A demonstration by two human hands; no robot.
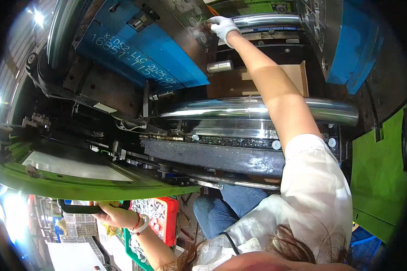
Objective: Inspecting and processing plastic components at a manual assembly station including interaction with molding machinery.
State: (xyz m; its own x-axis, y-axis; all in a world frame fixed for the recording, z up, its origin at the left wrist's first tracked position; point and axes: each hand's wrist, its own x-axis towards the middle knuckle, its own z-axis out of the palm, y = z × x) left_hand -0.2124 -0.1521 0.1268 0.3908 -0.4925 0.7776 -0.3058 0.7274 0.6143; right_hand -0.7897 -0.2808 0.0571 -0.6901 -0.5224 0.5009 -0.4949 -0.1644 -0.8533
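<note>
My left hand (114, 215), bare, is wrapped round the black handle (79, 207) of a green machine door (95, 189) at the lower left. My right hand (222, 29), in a white glove, reaches far forward between the two halves of a blue steel mould. Its fingers are bent together against the face of the left mould half (135, 49), where small clear rounded shapes (194, 25) sit. What the fingertips hold, if anything, is too small to make out. The right mould half (355, 45) stands apart across the gap.
Shiny steel tie bars (212, 107) run across the gap, one under my right arm. An open cardboard box (298, 79) lies below the mould. A red crate (171, 221) with many small parts stands beyond my left wrist. Green machine panel (377, 167) at right.
</note>
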